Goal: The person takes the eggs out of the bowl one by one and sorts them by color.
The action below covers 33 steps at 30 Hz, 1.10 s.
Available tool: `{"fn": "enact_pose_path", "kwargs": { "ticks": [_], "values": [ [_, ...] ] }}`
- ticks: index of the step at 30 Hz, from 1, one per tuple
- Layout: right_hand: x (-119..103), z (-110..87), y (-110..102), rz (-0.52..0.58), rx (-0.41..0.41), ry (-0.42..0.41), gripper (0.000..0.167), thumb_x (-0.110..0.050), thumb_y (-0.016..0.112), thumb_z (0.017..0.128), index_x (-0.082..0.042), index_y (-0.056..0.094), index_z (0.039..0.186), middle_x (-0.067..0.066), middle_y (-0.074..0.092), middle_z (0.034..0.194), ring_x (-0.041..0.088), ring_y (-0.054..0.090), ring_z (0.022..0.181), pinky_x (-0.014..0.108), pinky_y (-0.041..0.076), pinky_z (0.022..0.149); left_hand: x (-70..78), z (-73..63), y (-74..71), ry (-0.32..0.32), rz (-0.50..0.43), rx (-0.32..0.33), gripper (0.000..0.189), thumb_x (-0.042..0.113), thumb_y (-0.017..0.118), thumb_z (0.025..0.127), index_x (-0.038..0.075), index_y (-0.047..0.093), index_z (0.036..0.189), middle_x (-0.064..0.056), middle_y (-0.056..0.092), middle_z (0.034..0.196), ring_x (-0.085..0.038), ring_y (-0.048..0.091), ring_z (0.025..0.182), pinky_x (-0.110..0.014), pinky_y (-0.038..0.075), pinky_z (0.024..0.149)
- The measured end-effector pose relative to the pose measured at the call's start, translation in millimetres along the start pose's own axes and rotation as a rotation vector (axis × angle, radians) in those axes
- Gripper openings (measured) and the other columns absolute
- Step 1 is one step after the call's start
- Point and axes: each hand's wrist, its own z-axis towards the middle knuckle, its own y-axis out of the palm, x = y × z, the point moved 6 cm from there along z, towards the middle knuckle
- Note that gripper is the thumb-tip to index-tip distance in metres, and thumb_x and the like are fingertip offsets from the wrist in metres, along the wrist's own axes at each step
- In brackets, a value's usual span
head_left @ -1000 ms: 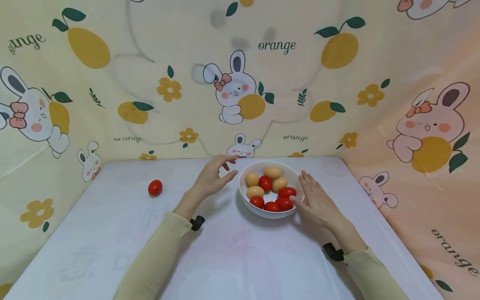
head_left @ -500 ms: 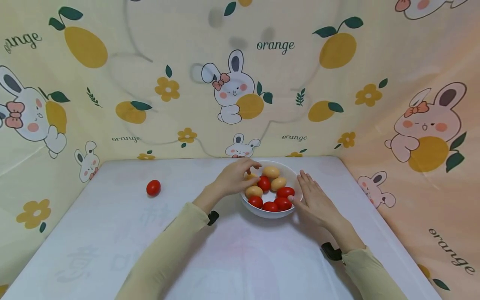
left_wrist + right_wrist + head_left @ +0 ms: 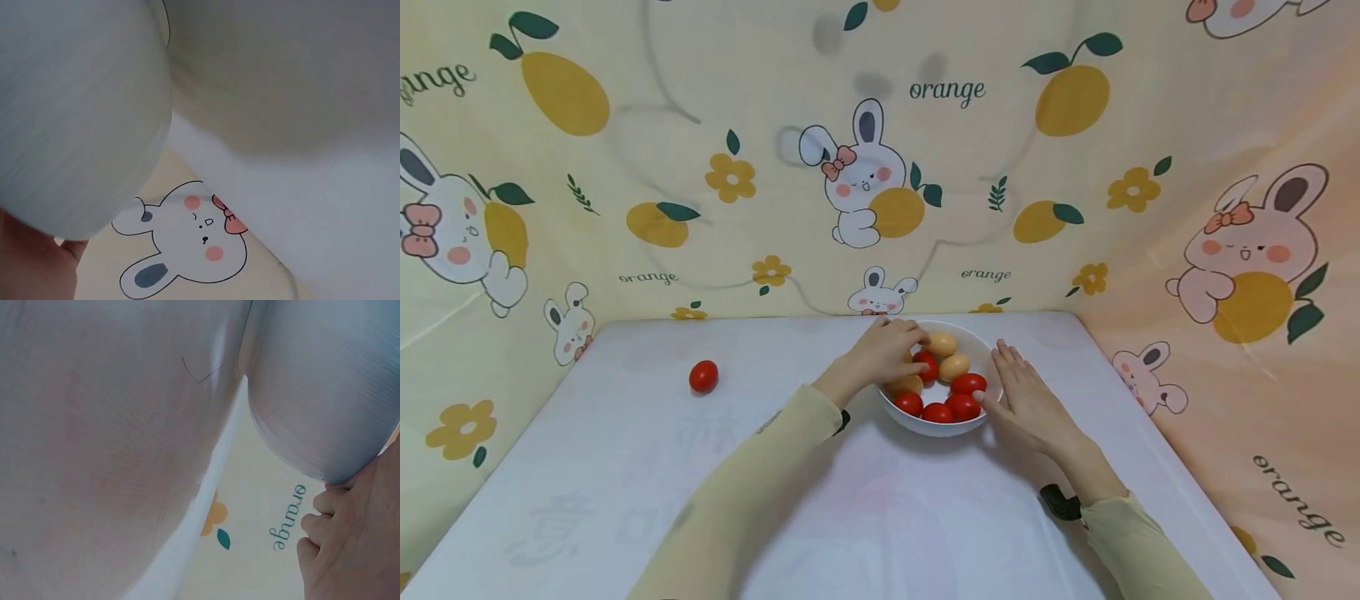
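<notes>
A white bowl (image 3: 936, 428) stands toward the back of the table, with red oval tomatoes (image 3: 964, 407) and pale yellow egg-shaped pieces (image 3: 954, 367) in it. My left hand (image 3: 883, 353) reaches over its left rim, fingers bent down inside beside a red tomato (image 3: 927, 367). It covers the leftmost yellow pieces, and I cannot tell whether it grips one. Along the bowl's right side rests my right hand (image 3: 1033, 402), fingers straight and thumb at the rim. In the wrist views, the bowl's outer wall (image 3: 81, 119) hides most of both hands' fingers.
A single red tomato (image 3: 703, 377) lies on the table's left part. The white-covered table (image 3: 865, 517) ends at a patterned cloth backdrop (image 3: 760, 100) with rabbits and oranges. The cloth also hangs along both sides.
My left hand has moved right from beside the bowl to over its left rim, and its fingers have dipped in among the pieces. The right hand stays at the bowl's side.
</notes>
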Motion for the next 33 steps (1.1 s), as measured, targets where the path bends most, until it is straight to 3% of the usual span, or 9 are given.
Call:
{"fn": "enact_pose_path", "kwargs": {
  "ticks": [5,16,33],
  "values": [
    [-1,-0.2,0,0.003,0.001,-0.005,0.093,-0.063,0.045,0.104,0.003,0.017,0.164,0.02,0.007,0.173,0.042,0.006,0.159,0.06,0.011,0.126,2.1,4.7,5.4,-0.016,0.008,-0.027,0.043,0.045,0.074,0.094,0.018,0.071,0.127,-0.001,0.068,0.126,-0.018,0.058,0.116,-0.044,0.037,0.107],
    [-2,-0.1,-3,-0.001,0.022,-0.014,0.093,-0.063,0.045,0.104,0.003,0.019,0.163,0.02,0.008,0.173,0.042,0.008,0.159,0.06,0.012,0.126,8.6,9.7,15.5,-0.033,0.059,-0.076,0.049,0.049,0.077,0.09,0.022,0.071,0.129,0.001,0.063,0.126,-0.015,0.056,0.116,-0.045,0.032,0.111],
    [0,0.1,0,0.001,0.011,-0.019,0.091,-0.06,0.046,0.104,0.005,0.019,0.163,0.022,0.009,0.172,0.044,0.008,0.158,0.061,0.012,0.126,12.2,9.5,24.6,-0.015,0.105,-0.15,0.053,0.053,0.071,0.093,0.025,0.064,0.138,0.005,0.071,0.12,-0.015,0.059,0.114,-0.044,0.033,0.109]
  ]
}}
